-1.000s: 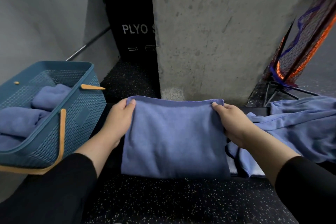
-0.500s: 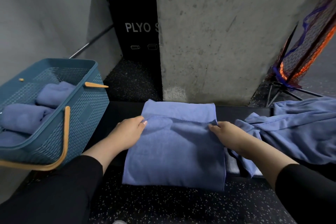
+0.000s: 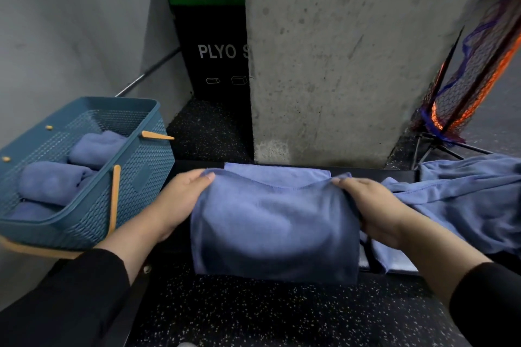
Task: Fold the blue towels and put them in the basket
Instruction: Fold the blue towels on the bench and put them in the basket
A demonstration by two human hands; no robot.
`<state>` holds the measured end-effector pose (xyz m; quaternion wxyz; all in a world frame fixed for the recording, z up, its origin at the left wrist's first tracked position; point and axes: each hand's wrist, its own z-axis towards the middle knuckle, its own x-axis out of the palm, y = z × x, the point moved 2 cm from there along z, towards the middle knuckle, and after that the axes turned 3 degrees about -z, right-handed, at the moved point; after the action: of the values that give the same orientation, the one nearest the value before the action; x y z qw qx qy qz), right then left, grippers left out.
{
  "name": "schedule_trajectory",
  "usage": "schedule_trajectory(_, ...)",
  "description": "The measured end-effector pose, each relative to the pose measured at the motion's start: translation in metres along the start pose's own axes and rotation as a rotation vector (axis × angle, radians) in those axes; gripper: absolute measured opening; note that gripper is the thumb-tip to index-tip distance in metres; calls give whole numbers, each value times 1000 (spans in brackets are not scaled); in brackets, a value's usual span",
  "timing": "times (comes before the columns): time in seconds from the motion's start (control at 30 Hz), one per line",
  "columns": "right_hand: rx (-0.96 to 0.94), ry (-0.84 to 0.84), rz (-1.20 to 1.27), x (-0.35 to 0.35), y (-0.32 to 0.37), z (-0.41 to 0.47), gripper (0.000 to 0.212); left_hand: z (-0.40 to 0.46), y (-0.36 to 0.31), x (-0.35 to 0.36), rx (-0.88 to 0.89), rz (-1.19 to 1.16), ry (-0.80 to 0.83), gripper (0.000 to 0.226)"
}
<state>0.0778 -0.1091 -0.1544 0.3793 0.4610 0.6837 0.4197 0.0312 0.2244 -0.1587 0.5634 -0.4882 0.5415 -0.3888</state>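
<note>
Both hands grip the blue towel, left hand and right hand pinching its side edges on the black counter. Since a second ago, they've drawn the far edge toward the person, another fold. Basket waits left, with rolled towels inside.

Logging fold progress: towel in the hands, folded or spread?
Partly folded: towel doubled over, back layer showing past the upper edge, left hand and right hand gripping its sides.
</note>
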Motion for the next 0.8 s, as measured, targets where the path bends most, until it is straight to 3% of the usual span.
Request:
schedule_trajectory(0.07,-43,-59,5,-5,9,12,41,16,-1,-1,22,-6,-124,27)
schedule_trajectory(0.13,-55,-149,-66,-8,14,28,40,34,0,-2,23,56,-222,45)
schedule_trajectory(0.23,-119,-238,-305,-9,13,52,44,62,9,3,19,164,-297,48)
schedule_trajectory(0.5,-72,-255,-671,-13,-16,101,37,104,50,20,-25,591,-177,41)
schedule_trajectory(0.67,-112,-305,-745,-19,-18,114,31,103,51,24,35,669,-218,41)
schedule_trajectory(0.8,-112,-364,-801,-20,-20,124,39,112,53,26,60,748,-267,41)
